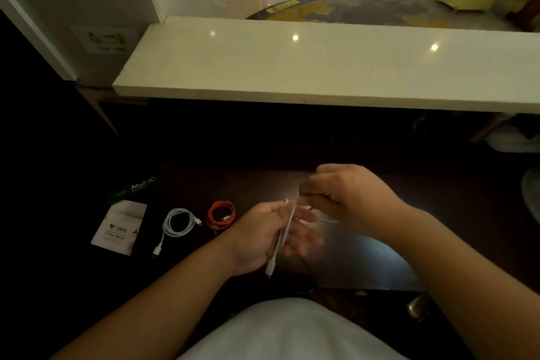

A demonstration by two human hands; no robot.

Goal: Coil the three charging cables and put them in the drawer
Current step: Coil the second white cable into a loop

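A white cable (178,223) lies coiled on the dark desk at the left, one plug end trailing toward me. Just right of it sits a coiled orange cable (221,215). My left hand (263,238) grips a third, white cable (283,238) in folded strands, with its plug hanging below the palm. My right hand (349,199) is closed on the same cable's other stretch, a little above and to the right of my left hand; its motion is blurred. No drawer can be made out in the dim view.
A white paper packet (118,228) and a green-labelled package (131,188) lie left of the cables. A pale stone counter ledge (321,67) overhangs the desk's far side. A metal knob (416,305) shows at the near desk edge, right.
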